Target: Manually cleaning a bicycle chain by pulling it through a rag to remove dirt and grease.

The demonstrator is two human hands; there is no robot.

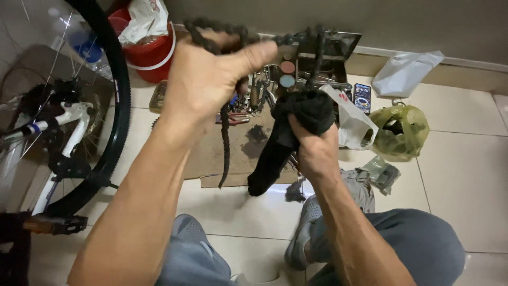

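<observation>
From the head camera, the left hand (203, 71) is raised and closed around a dark, greasy metal bicycle chain (225, 135), which drapes over its fingers — one end hangs straight down below the hand, the rest runs across to the right hand. The right hand (312, 145) is clenched on a black, soft cloth rag (280, 143), wrapped around the chain where it passes through; the rag's tail dangles below that fist.

The chain looks heavy for its size, limp along its length and slick with oil, so a full fist or the rag seems the surest hold.

Beyond both hands lie an open metal toolbox (323, 53) and a brown cardboard sheet (243, 153). Left of the left hand stands a white-framed bicycle with its black-tyred wheel (114, 106).
</observation>
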